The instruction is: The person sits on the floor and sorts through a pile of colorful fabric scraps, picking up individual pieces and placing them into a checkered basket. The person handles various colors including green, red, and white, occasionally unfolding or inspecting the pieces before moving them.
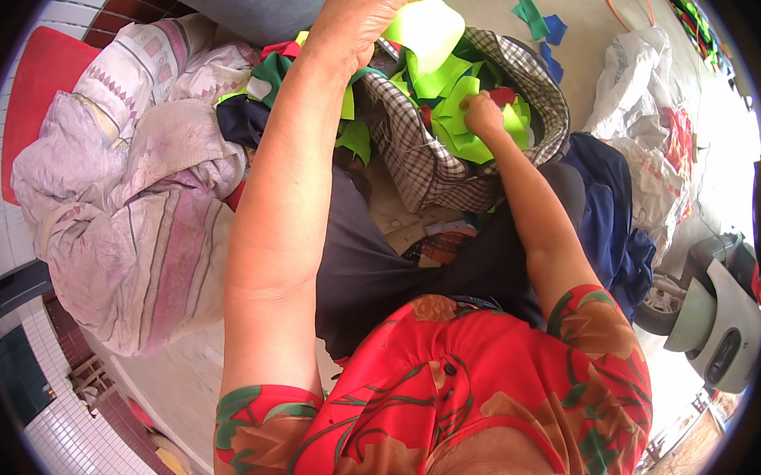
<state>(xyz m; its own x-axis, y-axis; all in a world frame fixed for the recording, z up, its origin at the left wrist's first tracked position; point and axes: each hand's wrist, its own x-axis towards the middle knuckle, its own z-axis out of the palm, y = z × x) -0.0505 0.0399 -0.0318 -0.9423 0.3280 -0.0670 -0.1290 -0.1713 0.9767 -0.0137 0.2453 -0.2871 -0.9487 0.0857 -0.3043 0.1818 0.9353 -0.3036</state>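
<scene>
Between the thumb and fingers of my left hand (pixel 369 19) is a bright yellow-green fabric scrap (pixel 429 33), raised above the far side of a checked cloth bag (pixel 410 143). The bag stands with its mouth wide, full of neon green scraps (pixel 470 145) along with a few red and dark green ones. My right hand (pixel 483 114) is down inside the mouth of the bag, its fingers curled closed on a neon green scrap. The fingertips of that hand are partly hidden among the scraps.
A large pale patterned cloth bundle (pixel 141 197) lies at the left, in front of a red panel (pixel 39 99). White plastic sacks (pixel 638 99) and dark blue cloth (pixel 604 211) lie at the right. Loose scraps (pixel 534 14) dot the floor beyond the bag. A grey-white machine (pixel 724 324) stands at far right.
</scene>
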